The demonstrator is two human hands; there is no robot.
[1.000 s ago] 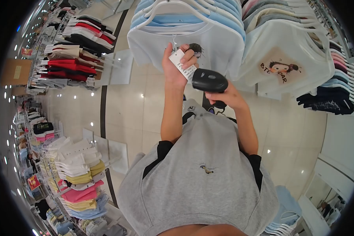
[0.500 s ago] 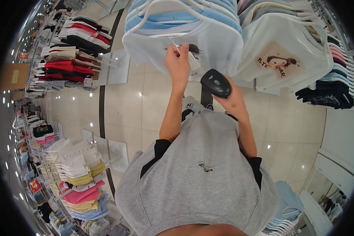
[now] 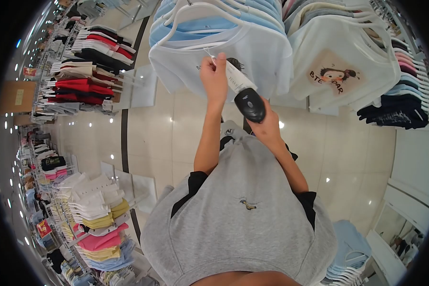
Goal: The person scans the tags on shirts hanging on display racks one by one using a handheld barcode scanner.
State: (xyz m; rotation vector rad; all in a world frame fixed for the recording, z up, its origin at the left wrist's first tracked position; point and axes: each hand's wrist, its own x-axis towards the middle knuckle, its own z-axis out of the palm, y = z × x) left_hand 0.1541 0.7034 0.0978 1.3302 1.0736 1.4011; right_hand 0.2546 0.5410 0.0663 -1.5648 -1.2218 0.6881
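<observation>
My left hand [image 3: 214, 76] is closed in a pinch on a white price tag [image 3: 238, 78], which slants down to the right. A thin string runs from the tag up to the neckline of a white T-shirt [image 3: 267, 52] with a dark printed figure, on a white hanger [image 3: 178, 21]. In my right hand [image 3: 267, 125] is a black handheld barcode scanner [image 3: 250, 105], its front end right at the lower end of the tag. The fingers beneath the scanner are partly hidden.
Light blue shirts [image 3: 267, 16] hang behind the white one. To the right hangs a cream T-shirt [image 3: 348, 62] with a cartoon print. Racks of red and black clothes [image 3: 88, 83] and of yellow and pink clothes [image 3: 100, 229] stand at the left, on a tiled floor [image 3: 152, 128].
My right hand has brought the scanner left to the tag's lower end. The tag has turned so that its printed face shows more. My left hand stays nearly in place.
</observation>
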